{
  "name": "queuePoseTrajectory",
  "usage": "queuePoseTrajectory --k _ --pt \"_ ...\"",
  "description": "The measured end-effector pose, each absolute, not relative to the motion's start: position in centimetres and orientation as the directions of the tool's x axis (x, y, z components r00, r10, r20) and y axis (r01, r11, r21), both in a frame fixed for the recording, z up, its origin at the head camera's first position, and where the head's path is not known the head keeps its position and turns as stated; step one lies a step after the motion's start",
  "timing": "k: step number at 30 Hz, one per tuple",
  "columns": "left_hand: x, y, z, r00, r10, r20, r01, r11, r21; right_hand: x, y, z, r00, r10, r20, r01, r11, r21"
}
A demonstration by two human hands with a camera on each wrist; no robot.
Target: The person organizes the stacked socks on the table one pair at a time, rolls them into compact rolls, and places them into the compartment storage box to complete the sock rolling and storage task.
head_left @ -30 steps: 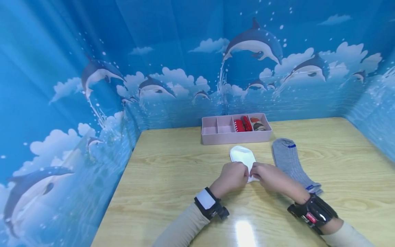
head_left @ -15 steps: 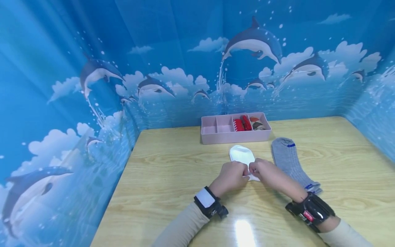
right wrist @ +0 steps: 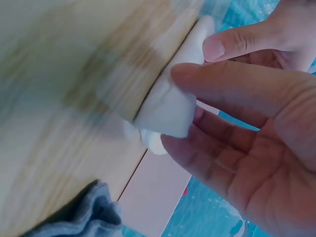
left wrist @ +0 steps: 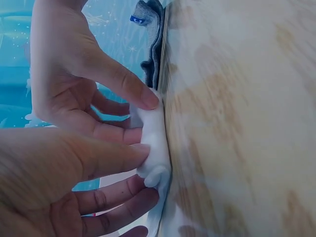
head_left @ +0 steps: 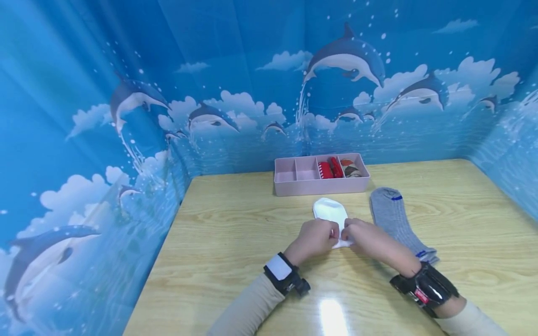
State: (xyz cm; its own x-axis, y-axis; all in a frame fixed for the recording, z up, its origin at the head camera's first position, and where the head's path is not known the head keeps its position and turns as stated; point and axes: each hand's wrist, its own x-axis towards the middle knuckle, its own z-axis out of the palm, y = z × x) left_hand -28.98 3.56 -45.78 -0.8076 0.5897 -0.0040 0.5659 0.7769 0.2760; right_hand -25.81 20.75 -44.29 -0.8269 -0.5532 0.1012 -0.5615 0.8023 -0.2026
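A white sock (head_left: 329,210) lies flat on the table, its far end pointing at the long box. My left hand (head_left: 315,237) and right hand (head_left: 366,239) meet over its near end. In the left wrist view, that end is bunched into a thick roll (left wrist: 154,136), and my left thumb and fingers pinch it low in the frame. My right thumb presses on the roll from above, with the fingers curled behind. The right wrist view shows both thumbs side by side on the white fabric (right wrist: 170,106). Grey socks (head_left: 395,221) with blue marks lie just right of my right hand.
A pink divided box (head_left: 319,187) stands at the table's back edge. Red items (head_left: 329,169) sit in one compartment, a patterned brown bundle (head_left: 350,169) in the right-end one. A dolphin-print curtain (head_left: 235,107) hangs behind and along the left of the wooden table (head_left: 227,224).
The fingers of both hands have shifted slightly at the sock's near end, and a little more white fabric shows between them. The grey socks and the box stay in place.
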Motion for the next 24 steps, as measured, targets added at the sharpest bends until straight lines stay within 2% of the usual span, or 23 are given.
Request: queuePoseTrajectory --k 8,15,24 --pt "-28.56 3.68 -45.43 -0.777 0.629 0.022 0.62 0.759 0.197 -25.92 20.84 -44.57 -0.831 -0.548 0.089 -0.549 0.786 -0.284" --pt "-28.29 3.8 -45.57 -0.772 0.635 -0.027 0.62 0.762 0.185 -26.12 21.16 -44.64 -0.846 -0.527 0.083 -0.518 0.776 -0.359" --pt "-28.29 3.72 -45.22 -0.778 0.628 0.004 0.614 0.76 0.213 -26.01 21.36 -44.4 -0.841 -0.535 0.085 -0.527 0.771 -0.359"
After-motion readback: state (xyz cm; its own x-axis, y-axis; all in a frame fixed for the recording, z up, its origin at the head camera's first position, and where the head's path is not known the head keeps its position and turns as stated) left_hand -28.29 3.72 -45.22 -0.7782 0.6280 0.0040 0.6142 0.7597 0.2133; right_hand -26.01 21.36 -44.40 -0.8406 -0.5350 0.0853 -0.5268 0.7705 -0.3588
